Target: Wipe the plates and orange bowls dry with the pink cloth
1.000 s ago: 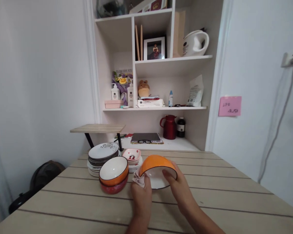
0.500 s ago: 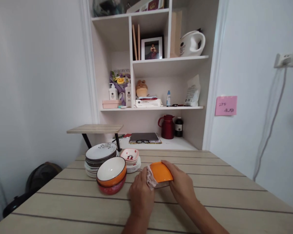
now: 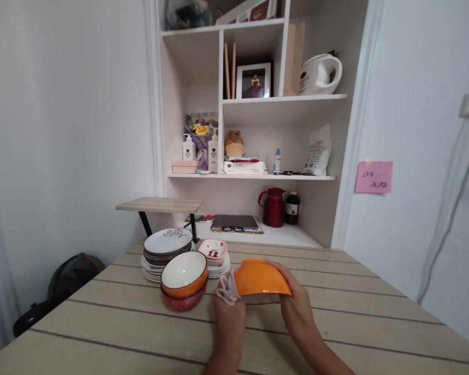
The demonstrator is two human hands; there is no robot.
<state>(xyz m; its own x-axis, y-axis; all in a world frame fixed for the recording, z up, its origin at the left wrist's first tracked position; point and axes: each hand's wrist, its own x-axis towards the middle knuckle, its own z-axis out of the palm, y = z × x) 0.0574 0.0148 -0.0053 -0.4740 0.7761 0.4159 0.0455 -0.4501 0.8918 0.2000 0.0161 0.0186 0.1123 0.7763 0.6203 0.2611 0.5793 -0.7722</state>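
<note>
An orange bowl (image 3: 261, 277) is held tilted above the table, its glossy outer side facing me. My right hand (image 3: 297, 302) grips its right edge, fingers behind the bowl. My left hand (image 3: 230, 315) is closed on a pale pink cloth (image 3: 229, 287), which bunches against the bowl's left side; most left fingers are hidden. Left of my hands, a white-lined orange bowl (image 3: 184, 272) sits in a red bowl (image 3: 184, 301). Behind them stand a stack of plates (image 3: 168, 241) and a small square dish with red dots (image 3: 213, 250) on white plates (image 3: 220, 268).
A small wooden stand (image 3: 160, 204) rises at the table's back left. On the white ledge behind are a laptop (image 3: 235, 222) with glasses, a red thermos jug (image 3: 273, 207) and a dark bottle (image 3: 292, 208). Shelves (image 3: 254, 177) hold several items. A dark chair (image 3: 74, 276) stands at left.
The orange bowl has turned, so more of its outer side shows. The cloth and my left hand have shifted to its left edge. The whole view has swung slightly left.
</note>
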